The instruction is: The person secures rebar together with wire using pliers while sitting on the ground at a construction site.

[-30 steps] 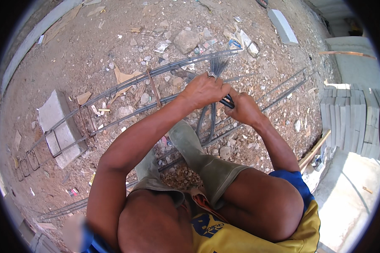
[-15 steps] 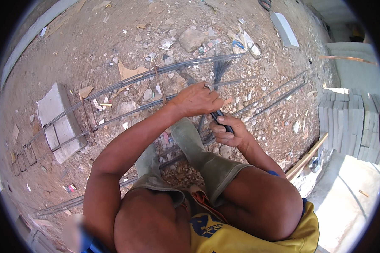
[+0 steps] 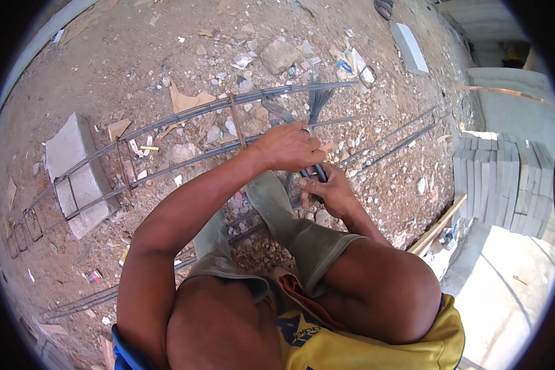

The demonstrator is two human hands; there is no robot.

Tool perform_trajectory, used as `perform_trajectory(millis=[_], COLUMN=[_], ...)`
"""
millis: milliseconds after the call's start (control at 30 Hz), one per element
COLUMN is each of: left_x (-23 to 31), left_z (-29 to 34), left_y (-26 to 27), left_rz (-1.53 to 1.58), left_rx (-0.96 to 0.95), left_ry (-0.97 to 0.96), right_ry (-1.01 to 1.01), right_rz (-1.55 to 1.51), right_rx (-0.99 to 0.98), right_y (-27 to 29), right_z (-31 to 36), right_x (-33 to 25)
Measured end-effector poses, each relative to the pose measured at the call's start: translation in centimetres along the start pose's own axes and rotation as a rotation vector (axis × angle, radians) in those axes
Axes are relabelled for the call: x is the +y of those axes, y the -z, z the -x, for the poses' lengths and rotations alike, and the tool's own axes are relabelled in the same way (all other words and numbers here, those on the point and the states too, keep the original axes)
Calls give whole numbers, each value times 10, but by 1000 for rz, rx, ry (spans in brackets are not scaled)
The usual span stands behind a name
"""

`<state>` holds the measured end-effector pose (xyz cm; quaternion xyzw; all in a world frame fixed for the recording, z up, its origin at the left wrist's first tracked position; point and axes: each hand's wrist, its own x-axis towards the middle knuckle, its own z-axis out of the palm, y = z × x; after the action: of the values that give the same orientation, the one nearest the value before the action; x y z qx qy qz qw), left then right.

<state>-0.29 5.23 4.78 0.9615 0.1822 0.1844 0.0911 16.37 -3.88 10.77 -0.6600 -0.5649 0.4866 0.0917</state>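
Note:
My right hand grips the black-handled pliers, whose two handles stand slightly apart. The jaws are hidden behind my left hand, which is closed with curled fingers over a bar of the steel rebar cage. What its fingers pinch is hidden. Just beyond this hand, a bundle of thin dark wires lies against the cage's far bars. Rusty stirrups join the bars, and the cage runs off to the left.
A concrete block lies under the cage's left part. Loose rebars lie at right, near stacked grey blocks and a wooden strip. A stone and a pale block lie beyond. My boots stand between bars.
The pliers' handles have spread apart, and my right fingers have shifted around them. My left hand stays at nearly the same spot on the bar. The view has shifted slightly.

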Motion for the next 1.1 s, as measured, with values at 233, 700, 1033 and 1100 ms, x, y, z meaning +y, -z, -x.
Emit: perform_trajectory(millis=[233,700,1033,1100], left_x=[-8,-1,-15,-13], left_z=[2,-2,-7,-5], left_y=[-4,3,4,9], left_rz=[-54,-141,17,-44], left_rx=[36,143,133,-130], left_ry=[-95,-16,27,102], right_ry=[27,54,164,142], right_rz=[-253,-54,921,614], right_rx=[-134,-23,193,105], right_y=[-3,10,-3,13], right_z=[-9,-3,-4,-3], right_x=[12,-11,-17,-13])
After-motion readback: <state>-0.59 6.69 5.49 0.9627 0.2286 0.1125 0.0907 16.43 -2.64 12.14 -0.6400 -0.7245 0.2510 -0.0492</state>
